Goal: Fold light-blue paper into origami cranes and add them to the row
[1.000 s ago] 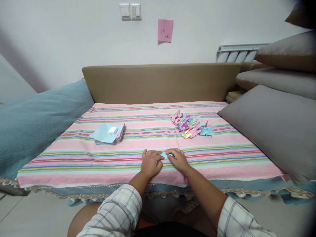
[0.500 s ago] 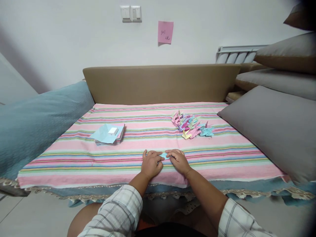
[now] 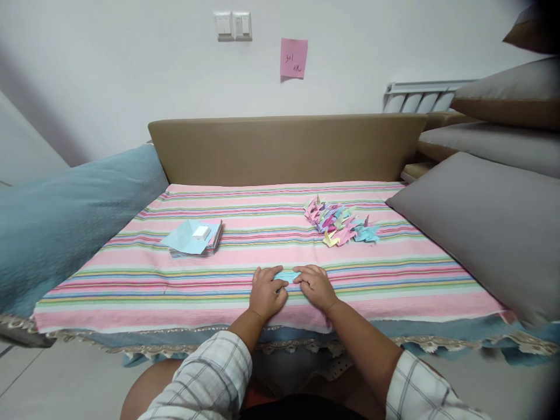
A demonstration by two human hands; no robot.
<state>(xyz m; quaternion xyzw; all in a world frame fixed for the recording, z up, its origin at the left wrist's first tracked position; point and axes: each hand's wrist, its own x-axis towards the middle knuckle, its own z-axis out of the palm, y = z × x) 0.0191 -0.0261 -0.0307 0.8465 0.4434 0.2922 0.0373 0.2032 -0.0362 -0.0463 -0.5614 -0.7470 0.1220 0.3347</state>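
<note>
A small light-blue folded paper (image 3: 287, 277) lies on the striped cloth (image 3: 262, 254) near the front of the seat. From its left, my left hand (image 3: 265, 291) holds it by the edge with the fingertips. My right hand (image 3: 318, 287) has its fingers bent onto the paper's right end. Part of the paper is hidden under the fingers. Beyond my right hand sits a pile of colourful folded paper cranes (image 3: 345, 226), pink, purple, yellow, green and blue. To the left is a stack of paper squares (image 3: 215, 241), topped by a light-blue sheet (image 3: 181, 239) and a small white block (image 3: 201, 233).
A brown backrest (image 3: 284, 150) runs along the wall. Grey cushions (image 3: 485, 227) are piled at the right, and a blue-covered armrest (image 3: 79, 210) bounds the left. A pink note (image 3: 293, 57) and light switches (image 3: 233, 26) are on the wall.
My left fingers have spread and shifted slightly left along the paper, so more of the blue paper shows between my hands. My right hand has barely moved.
</note>
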